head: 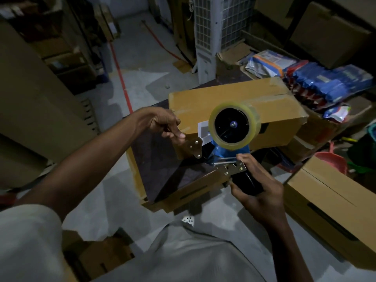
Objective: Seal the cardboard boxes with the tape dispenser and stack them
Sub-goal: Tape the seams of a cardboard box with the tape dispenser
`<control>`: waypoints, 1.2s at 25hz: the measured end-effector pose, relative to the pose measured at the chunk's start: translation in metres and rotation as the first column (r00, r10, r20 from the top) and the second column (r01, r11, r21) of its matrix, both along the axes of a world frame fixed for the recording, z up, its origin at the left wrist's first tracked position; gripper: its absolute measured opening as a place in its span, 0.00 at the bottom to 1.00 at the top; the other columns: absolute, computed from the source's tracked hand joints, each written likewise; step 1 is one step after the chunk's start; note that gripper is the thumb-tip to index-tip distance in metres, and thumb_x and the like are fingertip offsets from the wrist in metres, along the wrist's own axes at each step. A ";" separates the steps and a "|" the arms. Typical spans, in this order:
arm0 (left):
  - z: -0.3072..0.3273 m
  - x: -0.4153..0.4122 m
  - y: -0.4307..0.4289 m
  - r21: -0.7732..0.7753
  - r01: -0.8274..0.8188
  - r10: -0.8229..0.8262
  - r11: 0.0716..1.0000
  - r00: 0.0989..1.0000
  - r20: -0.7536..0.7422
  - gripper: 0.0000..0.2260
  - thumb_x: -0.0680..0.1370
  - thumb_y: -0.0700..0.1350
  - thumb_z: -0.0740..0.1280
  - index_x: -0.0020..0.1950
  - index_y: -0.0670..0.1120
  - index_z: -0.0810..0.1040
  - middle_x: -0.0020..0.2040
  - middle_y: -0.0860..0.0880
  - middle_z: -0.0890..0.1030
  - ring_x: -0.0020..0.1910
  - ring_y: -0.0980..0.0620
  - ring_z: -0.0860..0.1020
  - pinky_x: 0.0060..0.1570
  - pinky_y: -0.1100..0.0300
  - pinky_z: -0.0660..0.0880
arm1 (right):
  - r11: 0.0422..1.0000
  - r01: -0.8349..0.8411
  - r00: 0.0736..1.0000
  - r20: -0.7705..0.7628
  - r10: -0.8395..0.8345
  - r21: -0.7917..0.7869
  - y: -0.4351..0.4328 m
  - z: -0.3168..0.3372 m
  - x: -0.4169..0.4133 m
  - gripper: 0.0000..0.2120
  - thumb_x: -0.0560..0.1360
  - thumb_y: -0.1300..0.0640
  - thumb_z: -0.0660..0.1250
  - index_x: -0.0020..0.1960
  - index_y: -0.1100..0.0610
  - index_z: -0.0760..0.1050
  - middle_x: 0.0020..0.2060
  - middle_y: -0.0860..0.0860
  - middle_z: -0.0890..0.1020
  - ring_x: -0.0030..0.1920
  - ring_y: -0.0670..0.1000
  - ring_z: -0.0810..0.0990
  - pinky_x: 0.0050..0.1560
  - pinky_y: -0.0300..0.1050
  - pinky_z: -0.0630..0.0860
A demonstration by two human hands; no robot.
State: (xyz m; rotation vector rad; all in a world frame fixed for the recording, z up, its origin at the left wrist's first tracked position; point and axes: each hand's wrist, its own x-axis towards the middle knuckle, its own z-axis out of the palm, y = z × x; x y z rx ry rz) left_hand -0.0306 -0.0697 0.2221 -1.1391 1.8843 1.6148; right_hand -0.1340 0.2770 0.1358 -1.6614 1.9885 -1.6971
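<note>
Head view, right grip (258,193) curled round tape dispenser handle (247,183), left grip (164,125) pinching tape end (188,147)

Tape dispenser (227,151): handle mostly hidden in right hand (258,192); tape roll (234,124) covers pt of white label (202,129) on cardboard box (223,98), print too small to read. Box at rt (329,210): cut off by frame edge. Blue packets (329,80): blurred, wording illegible; whether left hand (162,127) pinches anything, can't tell.
</note>
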 end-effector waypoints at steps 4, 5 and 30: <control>0.000 -0.011 -0.050 -0.091 0.113 -0.105 0.989 0.991 0.086 0.20 0.66 0.36 0.79 0.43 0.46 0.67 0.32 0.47 0.80 0.21 0.58 0.63 0.20 0.67 0.60 | 0.999 0.036 0.995 -0.095 -0.035 0.009 -0.016 0.004 0.002 0.29 0.69 0.69 0.79 0.68 0.65 0.75 0.69 0.55 0.78 0.72 0.48 0.76 0.71 0.42 0.73; 0.002 -0.013 -0.064 -0.098 0.140 -0.129 0.985 0.986 0.106 0.19 0.66 0.37 0.79 0.45 0.44 0.70 0.33 0.47 0.81 0.21 0.58 0.63 0.20 0.67 0.60 | 0.999 0.044 0.992 -0.117 -0.042 0.012 -0.020 0.005 0.002 0.29 0.70 0.68 0.79 0.68 0.64 0.75 0.69 0.54 0.78 0.71 0.48 0.76 0.70 0.42 0.74; -0.060 -0.101 -0.319 -0.449 0.414 -0.513 0.792 0.849 -0.124 0.27 0.72 0.33 0.77 0.36 0.50 0.58 0.30 0.45 0.67 0.27 0.51 0.73 0.22 0.61 0.66 | 0.876 0.379 0.886 -0.390 -0.251 0.297 -0.208 -0.015 0.081 0.30 0.68 0.71 0.77 0.68 0.55 0.80 0.70 0.49 0.78 0.50 0.47 0.83 0.30 0.40 0.77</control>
